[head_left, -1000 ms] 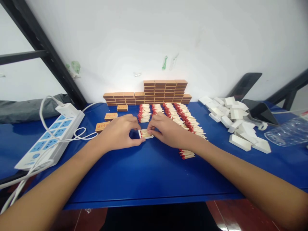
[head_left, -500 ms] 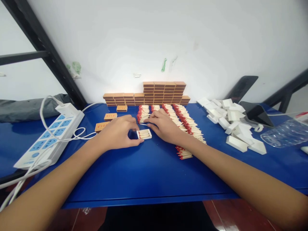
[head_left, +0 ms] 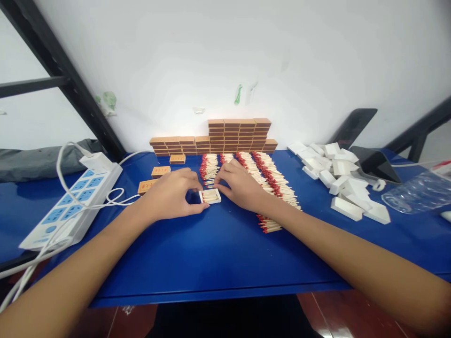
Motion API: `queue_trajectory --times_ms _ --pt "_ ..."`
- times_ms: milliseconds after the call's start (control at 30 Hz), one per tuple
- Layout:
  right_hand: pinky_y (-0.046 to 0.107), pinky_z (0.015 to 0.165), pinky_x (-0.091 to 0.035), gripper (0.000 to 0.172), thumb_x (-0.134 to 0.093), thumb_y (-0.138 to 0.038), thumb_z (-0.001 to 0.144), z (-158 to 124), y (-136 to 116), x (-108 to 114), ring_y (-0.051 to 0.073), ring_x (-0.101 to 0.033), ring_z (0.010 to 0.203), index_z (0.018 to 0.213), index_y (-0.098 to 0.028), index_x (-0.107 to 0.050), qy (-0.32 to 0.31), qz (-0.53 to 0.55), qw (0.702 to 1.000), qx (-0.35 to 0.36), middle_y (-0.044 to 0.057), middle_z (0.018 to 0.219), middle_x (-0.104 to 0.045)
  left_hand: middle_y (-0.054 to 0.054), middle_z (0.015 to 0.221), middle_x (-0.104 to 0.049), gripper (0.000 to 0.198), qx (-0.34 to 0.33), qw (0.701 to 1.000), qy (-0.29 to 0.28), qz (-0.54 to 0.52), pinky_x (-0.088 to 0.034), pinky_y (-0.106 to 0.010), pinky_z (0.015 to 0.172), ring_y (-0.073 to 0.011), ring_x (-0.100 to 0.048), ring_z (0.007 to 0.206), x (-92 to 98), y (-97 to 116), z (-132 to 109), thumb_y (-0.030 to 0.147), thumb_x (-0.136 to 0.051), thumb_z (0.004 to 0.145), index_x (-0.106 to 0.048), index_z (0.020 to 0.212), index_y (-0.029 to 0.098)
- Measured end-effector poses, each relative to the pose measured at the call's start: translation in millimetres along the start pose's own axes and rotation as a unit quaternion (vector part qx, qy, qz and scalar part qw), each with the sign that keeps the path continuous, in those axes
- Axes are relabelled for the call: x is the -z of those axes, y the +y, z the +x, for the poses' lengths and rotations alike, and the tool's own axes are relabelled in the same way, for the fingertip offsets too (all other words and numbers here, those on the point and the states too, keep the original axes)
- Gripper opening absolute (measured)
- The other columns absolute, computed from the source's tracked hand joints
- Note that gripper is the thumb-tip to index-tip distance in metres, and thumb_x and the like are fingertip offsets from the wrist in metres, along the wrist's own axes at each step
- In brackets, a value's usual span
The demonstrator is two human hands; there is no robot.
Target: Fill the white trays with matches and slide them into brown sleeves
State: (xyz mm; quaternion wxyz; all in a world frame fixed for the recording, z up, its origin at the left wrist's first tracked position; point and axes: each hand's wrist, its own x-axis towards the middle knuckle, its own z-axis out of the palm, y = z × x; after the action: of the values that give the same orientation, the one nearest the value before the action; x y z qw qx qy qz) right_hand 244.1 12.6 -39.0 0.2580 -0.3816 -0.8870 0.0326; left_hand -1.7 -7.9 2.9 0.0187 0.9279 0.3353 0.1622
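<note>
My left hand (head_left: 179, 195) grips a small white matchbox tray (head_left: 215, 201) between thumb and fingers, near the table's middle. Several matches (head_left: 210, 195) lie lengthwise in this tray. Pinched over the tray's far right edge, my right hand (head_left: 237, 185) has a match in its fingertips, mostly hidden by them. Rows of loose red-headed matches (head_left: 276, 180) spread behind and beneath the right hand and wrist. Just beyond the left hand are a few orange matchboxes (head_left: 161, 172).
Stacked matchboxes (head_left: 239, 136) line the wall. A heap of white trays (head_left: 338, 173) lies at the right, near a black scoop-like object (head_left: 377, 164) and a clear plastic bottle (head_left: 419, 192). On the left sits a power strip (head_left: 75, 202) with white cables (head_left: 63, 173).
My right hand has brought the match slightly nearer, from the end of the match row to the tray's edge. My left hand keeps its hold on the tray.
</note>
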Motion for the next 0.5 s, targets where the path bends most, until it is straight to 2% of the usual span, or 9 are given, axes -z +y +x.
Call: queue_trajectory --times_ms 233,500 --pt "0.043 0.095 -0.044 0.017 -0.063 -0.023 0.105 1 -1 9 0.029 -0.051 0.104 0.091 -0.017 -0.070 -0.042 -0.016 0.999 -0.020 0.012 0.100 -0.067 -0.007 0.092 -0.072 0.029 0.005 1.000 -0.007 -0.001 -0.051 -0.038 0.079 -0.0255 -0.067 0.092 0.3 0 -1 0.047 -0.077 0.090 -0.081 0.094 0.018" --pt "0.041 0.092 -0.043 0.015 -0.064 -0.024 0.106 -4 -19 22 0.027 -0.051 0.102 0.092 -0.018 -0.067 -0.027 0.031 0.999 -0.004 0.010 0.100 -0.066 -0.007 0.091 -0.072 0.030 -0.006 1.000 0.004 0.007 -0.051 -0.038 0.078 -0.0256 -0.068 0.092 -1.2 0 -1 0.047 -0.077 0.091 -0.081 0.095 0.017"
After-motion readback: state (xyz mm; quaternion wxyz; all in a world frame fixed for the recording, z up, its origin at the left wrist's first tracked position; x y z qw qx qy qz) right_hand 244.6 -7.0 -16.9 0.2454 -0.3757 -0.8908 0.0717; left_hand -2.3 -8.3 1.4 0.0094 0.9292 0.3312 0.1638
